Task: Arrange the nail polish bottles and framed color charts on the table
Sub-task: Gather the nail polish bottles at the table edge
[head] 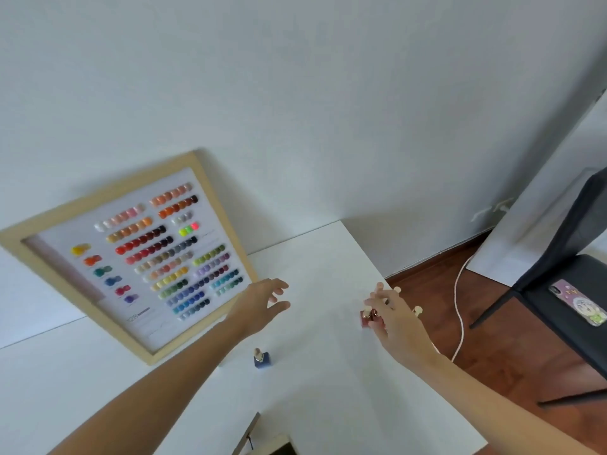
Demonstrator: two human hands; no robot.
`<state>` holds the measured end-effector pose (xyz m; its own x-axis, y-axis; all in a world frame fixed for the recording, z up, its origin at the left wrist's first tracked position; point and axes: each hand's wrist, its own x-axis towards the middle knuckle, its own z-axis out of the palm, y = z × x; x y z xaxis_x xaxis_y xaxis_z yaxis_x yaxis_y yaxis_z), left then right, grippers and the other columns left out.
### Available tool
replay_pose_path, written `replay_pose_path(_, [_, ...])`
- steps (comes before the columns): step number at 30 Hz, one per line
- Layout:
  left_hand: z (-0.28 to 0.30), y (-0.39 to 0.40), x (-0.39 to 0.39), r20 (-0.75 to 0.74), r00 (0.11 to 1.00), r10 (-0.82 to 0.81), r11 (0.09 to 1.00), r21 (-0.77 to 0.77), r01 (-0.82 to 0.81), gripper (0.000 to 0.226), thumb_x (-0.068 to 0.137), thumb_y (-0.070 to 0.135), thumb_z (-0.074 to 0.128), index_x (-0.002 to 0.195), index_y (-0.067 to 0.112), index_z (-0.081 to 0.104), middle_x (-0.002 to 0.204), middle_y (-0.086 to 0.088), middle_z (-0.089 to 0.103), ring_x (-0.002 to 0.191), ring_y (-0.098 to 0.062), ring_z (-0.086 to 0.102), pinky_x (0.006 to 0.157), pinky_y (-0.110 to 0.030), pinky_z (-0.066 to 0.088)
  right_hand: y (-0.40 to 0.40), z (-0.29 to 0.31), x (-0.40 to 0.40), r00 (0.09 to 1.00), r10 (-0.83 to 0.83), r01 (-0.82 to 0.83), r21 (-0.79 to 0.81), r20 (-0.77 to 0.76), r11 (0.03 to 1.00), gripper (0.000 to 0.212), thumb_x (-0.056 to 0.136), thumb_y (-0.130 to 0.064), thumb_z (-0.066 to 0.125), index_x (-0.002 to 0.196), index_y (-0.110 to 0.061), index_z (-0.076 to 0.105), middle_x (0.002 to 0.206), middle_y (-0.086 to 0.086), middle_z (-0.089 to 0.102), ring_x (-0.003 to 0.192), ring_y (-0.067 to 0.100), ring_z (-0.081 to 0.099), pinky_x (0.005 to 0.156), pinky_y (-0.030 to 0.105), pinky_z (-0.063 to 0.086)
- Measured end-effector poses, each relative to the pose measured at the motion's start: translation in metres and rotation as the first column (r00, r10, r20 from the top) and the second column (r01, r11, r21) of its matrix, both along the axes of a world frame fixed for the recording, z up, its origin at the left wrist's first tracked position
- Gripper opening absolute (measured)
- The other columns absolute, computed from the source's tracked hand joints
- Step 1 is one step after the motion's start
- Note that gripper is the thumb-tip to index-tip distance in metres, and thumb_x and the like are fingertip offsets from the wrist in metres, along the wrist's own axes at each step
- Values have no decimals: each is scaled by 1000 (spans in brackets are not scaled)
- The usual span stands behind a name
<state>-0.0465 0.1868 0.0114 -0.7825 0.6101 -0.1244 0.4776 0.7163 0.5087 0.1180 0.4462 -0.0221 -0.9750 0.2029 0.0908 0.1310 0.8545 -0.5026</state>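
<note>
Chart (138, 254) print "128" | right hand (394, 320) on red bottle (367, 318)

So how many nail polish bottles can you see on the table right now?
2 clearly: a blue bottle standing alone near the table's middle, and a red bottle at the right edge under the right hand. Pale caps behind that hand suggest more bottles, mostly hidden.

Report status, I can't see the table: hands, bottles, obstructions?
Left hand open, empty. Right hand on red bottle near table edge. Blue bottle upright, untouched. Nothing obstructing.
</note>
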Motion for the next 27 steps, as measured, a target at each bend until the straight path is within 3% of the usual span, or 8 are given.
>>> replay_pose_path(3, [1, -50, -1, 3, 998, 68, 997, -19, -68, 35, 90, 37, 62, 122, 25, 58, 111, 9, 65, 91, -3, 60, 85, -24, 51, -38, 2, -16, 992, 116, -117, 31, 45, 993, 35, 88, -14, 62, 121, -23, 56, 127, -1, 48, 127, 24, 46, 103, 41, 46])
replay_pose_path(7, [-6, -109, 6, 22, 991, 132, 988, -83, -130, 33, 89, 36, 63, 121, 26, 60, 115, 9, 64, 94, -4, 59, 88, -22, 50, -90, 1, -38, 958, 269, -269, -8, 102, 963, 37, 90, -16, 58, 125, -25, 53, 125, -6, 44, 108, 10, 52, 87, 21, 47])
replay_pose_path(13, [-25, -170, 20, 68, 983, 171, 972, -177, -157, 37, 90, 34, 63, 126, 28, 57, 125, 7, 59, 111, -11, 56, 96, -27, 47, -161, -12, -57, 892, 401, -400, -50, 208, 915, 41, 90, -11, 51, 128, -26, 49, 127, -3, 43, 110, 13, 49, 87, 24, 45])
replay_pose_path(20, [-43, -188, 23, 117, 984, 131, 974, -201, -106, 45, 91, 24, 62, 134, 30, 51, 127, 4, 55, 113, -16, 56, 98, -31, 47, -203, -26, -69, 848, 454, -449, -83, 275, 890, 40, 90, -5, 48, 126, -21, 53, 122, 1, 46, 107, 19, 51, 84, 26, 46])
replay_pose_path(24, [-52, -183, 22, 105, 989, 107, 978, -191, -86, 31, 92, 22, 60, 122, 27, 60, 118, 4, 62, 105, -17, 58, 87, -24, 44, -206, -32, -74, 844, 438, -444, -53, 309, 894, 31, 91, -1, 45, 117, -12, 59, 115, 7, 53, 104, 24, 54, 88, 28, 45])
replay_pose_path(27, [-56, -178, 20, 73, 994, 85, 977, -204, -68, 21, 93, 22, 57, 113, 23, 65, 111, 1, 65, 103, -19, 57, 83, -24, 42, -203, -35, -75, 848, 421, -436, -25, 322, 899, 28, 92, 1, 42, 110, -9, 62, 107, 9, 56, 95, 27, 57, 82, 31, 46])
